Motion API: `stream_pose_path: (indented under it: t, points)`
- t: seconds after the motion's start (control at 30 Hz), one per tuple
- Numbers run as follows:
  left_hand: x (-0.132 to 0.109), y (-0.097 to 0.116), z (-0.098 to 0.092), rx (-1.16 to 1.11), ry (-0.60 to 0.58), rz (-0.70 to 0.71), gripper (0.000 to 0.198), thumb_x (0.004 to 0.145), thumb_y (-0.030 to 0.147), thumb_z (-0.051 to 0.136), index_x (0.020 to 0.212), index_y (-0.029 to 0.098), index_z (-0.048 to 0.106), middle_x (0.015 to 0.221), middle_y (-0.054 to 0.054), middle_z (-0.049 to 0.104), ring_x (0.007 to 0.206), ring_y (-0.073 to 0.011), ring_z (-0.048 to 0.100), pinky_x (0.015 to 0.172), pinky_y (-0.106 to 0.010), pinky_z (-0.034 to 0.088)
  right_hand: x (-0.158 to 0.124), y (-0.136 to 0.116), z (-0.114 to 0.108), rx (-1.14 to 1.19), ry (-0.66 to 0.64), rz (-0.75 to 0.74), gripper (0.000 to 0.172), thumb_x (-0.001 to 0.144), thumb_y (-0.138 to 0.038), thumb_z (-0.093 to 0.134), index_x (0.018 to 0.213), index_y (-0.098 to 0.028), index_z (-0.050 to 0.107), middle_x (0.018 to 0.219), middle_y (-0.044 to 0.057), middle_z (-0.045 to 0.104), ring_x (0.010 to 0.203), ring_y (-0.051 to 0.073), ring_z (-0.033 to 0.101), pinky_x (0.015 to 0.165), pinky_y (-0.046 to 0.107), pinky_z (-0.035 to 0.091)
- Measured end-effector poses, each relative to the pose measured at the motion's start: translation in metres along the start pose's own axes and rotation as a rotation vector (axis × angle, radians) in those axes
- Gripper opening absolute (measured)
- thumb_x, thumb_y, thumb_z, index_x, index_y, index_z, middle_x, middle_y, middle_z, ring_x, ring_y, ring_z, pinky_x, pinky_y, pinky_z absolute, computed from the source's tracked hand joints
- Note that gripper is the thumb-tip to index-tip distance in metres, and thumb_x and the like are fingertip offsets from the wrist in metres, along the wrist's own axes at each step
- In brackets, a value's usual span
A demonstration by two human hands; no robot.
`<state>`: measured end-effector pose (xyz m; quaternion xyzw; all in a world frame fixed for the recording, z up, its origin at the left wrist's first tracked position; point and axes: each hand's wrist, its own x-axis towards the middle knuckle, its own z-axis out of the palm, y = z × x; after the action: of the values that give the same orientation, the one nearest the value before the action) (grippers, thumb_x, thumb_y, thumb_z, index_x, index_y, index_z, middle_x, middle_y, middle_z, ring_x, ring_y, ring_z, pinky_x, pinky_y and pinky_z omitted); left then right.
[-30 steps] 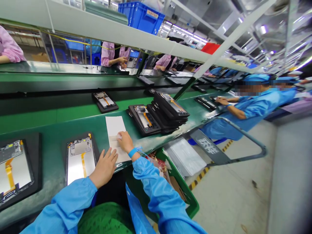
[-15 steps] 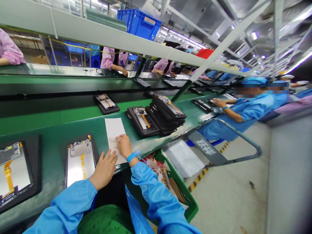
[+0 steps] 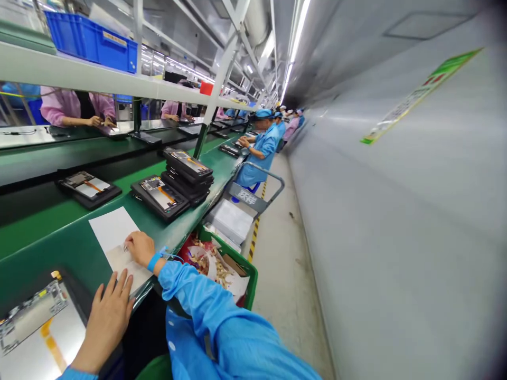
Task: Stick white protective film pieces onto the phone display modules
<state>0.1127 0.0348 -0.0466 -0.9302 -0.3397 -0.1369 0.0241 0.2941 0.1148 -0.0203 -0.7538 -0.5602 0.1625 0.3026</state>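
A white sheet (image 3: pixel 114 227) lies on the green bench top, its lower part covered by a beige piece. My right hand (image 3: pixel 140 248) is closed in a pinch over that beige piece; whatever is between the fingertips is too small to make out. Fingers spread, my left hand (image 3: pixel 109 316) rests flat at the sheet's lower edge and holds nothing. Just left of it is an opened tablet (image 3: pixel 35 338) with a circuit board and an orange ribbon. Beyond the sheet stands a pile of opened tablets (image 3: pixel 160 195) in black holders.
Another opened tablet (image 3: pixel 89 187) sits on the green belt. A green bin (image 3: pixel 251 285) with scraps stands below the bench on the right, near a cart (image 3: pixel 253 198). Ahead, a person in blue (image 3: pixel 261 148) works at the bench. A blue crate (image 3: pixel 91 45) is on the overhead shelf.
The view has swung right, so the bench and tablets appear further left. My right hand still pinches over the sheet, and my left hand stays flat beside it.
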Motion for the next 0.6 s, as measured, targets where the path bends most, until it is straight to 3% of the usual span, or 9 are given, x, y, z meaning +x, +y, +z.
stream_pose_path:
  t: [0.1,0.2,0.37,0.5,0.6]
  points:
    - [0.003,-0.001,0.003,0.018,0.023,0.014,0.045,0.095,0.017,0.04,0.134,0.015,0.063,0.148,-0.014,0.053,0.138,-0.0358,0.048,0.104,-0.057,0.043,0.0,0.001,-0.013,0.106,0.038,0.013,0.008,0.093,-0.023,0.062,0.091,-0.024,0.07,0.097,-0.001,0.074,0.09,0.016,0.067,0.082,0.026,0.049]
    - [0.006,0.006,-0.006,0.032,0.039,-0.008,0.043,0.094,0.014,0.044,0.131,0.014,0.065,0.146,-0.016,0.056,0.135,-0.036,0.051,0.104,-0.058,0.045,-0.012,-0.018,-0.03,0.243,0.014,-0.064,0.012,0.095,-0.025,0.058,0.097,-0.023,0.07,0.101,-0.001,0.075,0.091,0.014,0.068,0.084,0.026,0.051]
    - [-0.01,0.024,-0.07,-0.053,0.029,-0.005,0.041,0.093,0.018,0.051,0.133,0.012,0.06,0.145,-0.019,0.056,0.138,-0.0327,0.049,0.114,-0.059,0.037,-0.051,-0.07,-0.045,0.706,-0.197,-0.29,0.015,0.092,-0.033,0.062,0.098,-0.023,0.07,0.095,0.003,0.074,0.088,0.019,0.068,0.084,0.032,0.052]
    - [-0.051,0.025,-0.116,-0.187,0.025,-0.069,0.042,0.096,0.022,0.05,0.138,0.016,0.053,0.139,-0.012,0.061,0.132,-0.0264,0.054,0.118,-0.053,0.037,-0.062,-0.093,-0.023,0.722,-0.336,-0.36,0.013,0.09,-0.032,0.061,0.084,-0.022,0.067,0.106,0.006,0.07,0.101,0.02,0.064,0.089,0.034,0.049]
    - [-0.096,0.018,-0.125,-0.231,0.137,-0.194,0.037,0.096,0.015,0.048,0.132,0.017,0.056,0.133,-0.011,0.064,0.126,-0.0235,0.058,0.115,-0.05,0.042,-0.07,-0.104,0.005,0.681,-0.389,-0.377,0.014,0.089,-0.031,0.06,0.078,-0.022,0.063,0.107,0.007,0.067,0.103,0.021,0.062,0.091,0.035,0.048]
